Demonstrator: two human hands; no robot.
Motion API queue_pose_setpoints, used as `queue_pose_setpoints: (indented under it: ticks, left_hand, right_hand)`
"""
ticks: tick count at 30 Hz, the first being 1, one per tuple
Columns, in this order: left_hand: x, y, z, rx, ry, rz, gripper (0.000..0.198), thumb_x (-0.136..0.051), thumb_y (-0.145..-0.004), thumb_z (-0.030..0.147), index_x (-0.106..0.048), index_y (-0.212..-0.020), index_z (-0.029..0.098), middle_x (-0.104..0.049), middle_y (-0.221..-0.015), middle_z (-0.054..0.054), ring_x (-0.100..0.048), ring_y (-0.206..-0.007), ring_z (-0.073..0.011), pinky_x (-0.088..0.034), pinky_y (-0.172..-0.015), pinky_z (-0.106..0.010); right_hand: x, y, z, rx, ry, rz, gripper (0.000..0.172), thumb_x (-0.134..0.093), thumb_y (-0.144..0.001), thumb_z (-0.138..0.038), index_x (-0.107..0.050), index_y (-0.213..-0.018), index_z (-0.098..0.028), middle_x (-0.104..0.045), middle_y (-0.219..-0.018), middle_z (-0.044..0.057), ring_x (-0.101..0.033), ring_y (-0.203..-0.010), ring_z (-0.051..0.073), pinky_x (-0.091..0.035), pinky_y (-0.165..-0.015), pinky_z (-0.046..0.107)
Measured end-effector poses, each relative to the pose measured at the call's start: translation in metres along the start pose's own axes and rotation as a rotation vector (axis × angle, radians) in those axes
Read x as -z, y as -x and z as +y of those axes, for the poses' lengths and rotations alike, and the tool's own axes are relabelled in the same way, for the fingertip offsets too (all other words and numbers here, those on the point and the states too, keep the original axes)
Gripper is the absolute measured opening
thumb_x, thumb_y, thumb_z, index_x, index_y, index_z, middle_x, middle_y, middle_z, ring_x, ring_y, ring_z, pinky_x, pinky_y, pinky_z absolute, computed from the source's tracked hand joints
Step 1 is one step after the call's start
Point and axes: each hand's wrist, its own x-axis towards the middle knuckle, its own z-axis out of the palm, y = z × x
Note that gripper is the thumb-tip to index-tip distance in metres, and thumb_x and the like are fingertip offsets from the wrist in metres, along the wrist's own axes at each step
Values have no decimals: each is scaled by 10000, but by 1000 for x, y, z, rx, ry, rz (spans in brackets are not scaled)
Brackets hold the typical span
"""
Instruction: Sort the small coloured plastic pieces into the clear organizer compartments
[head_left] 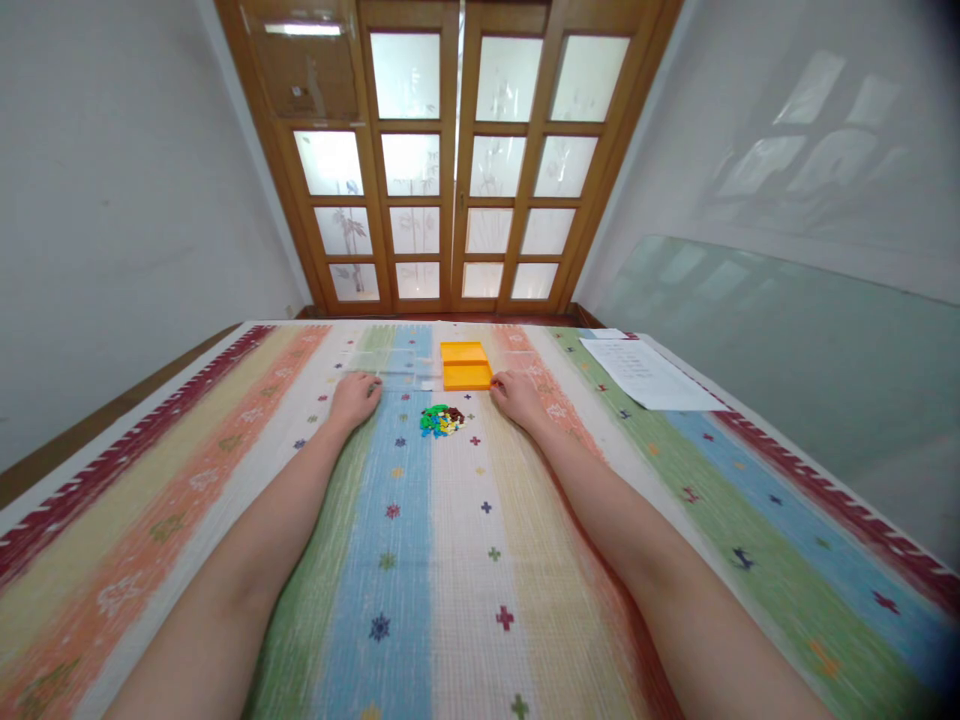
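Observation:
An orange two-part tray (466,376) lies on the striped tablecloth near its far edge. In front of it sits a small pile of green, blue, yellow and brown pieces (442,421). My left hand (357,398) rests on the cloth left of the pile, beside a clear, flat, see-through item (409,368); its fingers are curled, and anything inside them is hidden. My right hand (516,396) is at the tray's right front corner, fingers curled together with the fingertips at the edge. Whether it grips the tray is too small to tell.
Printed white paper sheets (649,374) lie at the table's far right. A pale glass panel (795,370) leans along the right wall. Wooden doors with glass panes (454,160) stand behind the table.

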Motion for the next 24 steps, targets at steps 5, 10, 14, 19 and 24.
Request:
queue_pose_setpoints:
  ticks: [5,10,14,19,24]
  left_hand:
    - [0,0,0,6,-3,-6,318,-500,-950,325,-755,-1112,226,-729,-1140,-105,-645,-1120,-286,-500,-1036,-426]
    - [1,1,1,-2,37,2,335,-493,-952,339,-744,-1141,224,-726,-1153,-105,-643,-1128,-283,-497,-1048,-424]
    - [2,1,3,7,69,-6,344,-495,-950,339,-738,-1167,227,-722,-1176,-101,-646,-1130,-277,-502,-1044,-410]
    - [3,2,3,4,70,-13,350,-495,-953,343,-730,-1182,222,-719,-1187,-103,-652,-1119,-279,-507,-1028,-409]
    - [3,1,2,-17,78,-12,347,-498,-946,324,-726,-1186,217,-727,-1193,-101,-654,-1127,-281,-501,-1048,-416]
  right_hand:
    - [2,0,-2,-14,-15,2,217,-570,-956,-257,-724,-1091,-184,-728,-1064,116,-620,-1034,253,-410,-964,359]
    - [2,1,-2,-2,-36,23,196,-577,-947,-260,-720,-1059,-188,-726,-1048,109,-623,-1015,252,-417,-938,355]
    - [-1,0,1,-18,-29,14,194,-577,-946,-261,-724,-1049,-187,-723,-1035,109,-622,-996,250,-419,-929,356]
    - [-5,-1,5,-7,-21,13,211,-564,-959,-246,-731,-1076,-190,-725,-1064,107,-624,-1017,247,-418,-943,356]
    - [-7,-2,7,-17,-15,9,255,-535,-980,-216,-750,-1115,-184,-730,-1114,121,-630,-1042,249,-422,-981,359]
